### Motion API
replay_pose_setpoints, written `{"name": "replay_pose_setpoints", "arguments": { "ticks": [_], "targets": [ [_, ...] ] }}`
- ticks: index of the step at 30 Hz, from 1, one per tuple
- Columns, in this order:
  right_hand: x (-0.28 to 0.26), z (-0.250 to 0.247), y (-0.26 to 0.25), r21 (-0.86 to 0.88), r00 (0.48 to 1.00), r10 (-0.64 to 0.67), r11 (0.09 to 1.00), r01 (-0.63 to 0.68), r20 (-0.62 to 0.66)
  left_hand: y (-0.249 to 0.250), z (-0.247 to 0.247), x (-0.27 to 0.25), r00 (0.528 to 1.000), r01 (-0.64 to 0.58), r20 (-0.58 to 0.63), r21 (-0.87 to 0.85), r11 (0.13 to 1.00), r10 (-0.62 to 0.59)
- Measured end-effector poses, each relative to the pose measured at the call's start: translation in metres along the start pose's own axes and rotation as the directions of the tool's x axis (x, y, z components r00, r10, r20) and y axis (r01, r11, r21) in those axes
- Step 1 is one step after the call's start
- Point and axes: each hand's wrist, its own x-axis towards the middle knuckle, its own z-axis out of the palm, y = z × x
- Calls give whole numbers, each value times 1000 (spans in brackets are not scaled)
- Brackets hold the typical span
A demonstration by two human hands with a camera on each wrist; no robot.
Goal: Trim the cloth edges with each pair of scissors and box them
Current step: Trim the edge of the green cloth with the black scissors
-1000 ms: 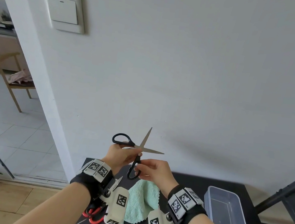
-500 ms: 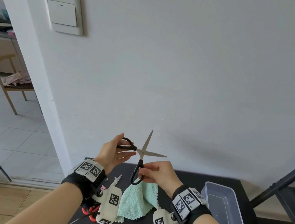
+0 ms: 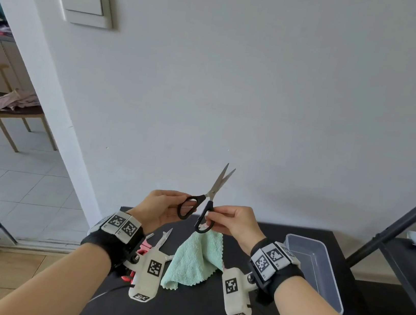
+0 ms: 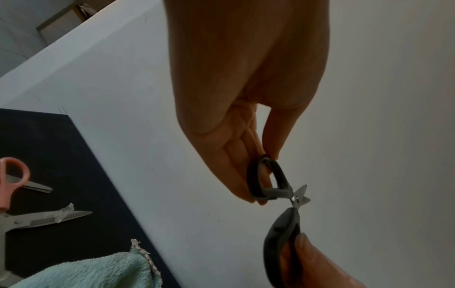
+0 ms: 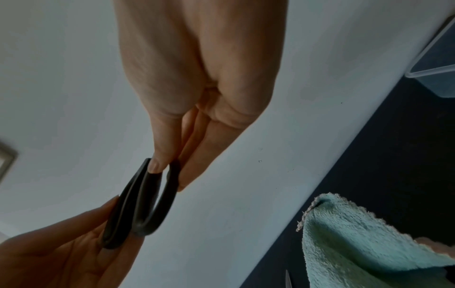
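Note:
Black-handled scissors [image 3: 207,200] are held up in front of the wall, blades pointing up and nearly closed. My left hand [image 3: 181,207] grips the left handle loop [image 4: 268,181] between thumb and fingers. My right hand [image 3: 215,218] pinches the right handle loop [image 5: 147,202]. The mint green cloth [image 3: 197,260] lies crumpled on the black table [image 3: 253,227] just below the hands, touched by neither hand. A clear plastic box [image 3: 319,266] stands empty at the table's right side.
Pink-handled scissors [image 4: 12,175] and another pair with tape on a blade [image 4: 49,218] lie on the table's left part. A dark metal rack [image 3: 405,225] rises at the right. The wall stands right behind the table; a doorway opens at the left.
The scissor blades, spread wide before, have swung nearly together. My left hand has taken its handle loop in a firmer grip, and both handles have come closer.

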Motion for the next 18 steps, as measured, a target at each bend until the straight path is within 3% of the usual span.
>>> {"name": "replay_pose_setpoints", "arguments": {
  "ticks": [18],
  "targets": [
    [1,3,6,-68,997,7,998,-12,-72,-17,5,-7,994,68,83,-56,996,-64]
  ]
}}
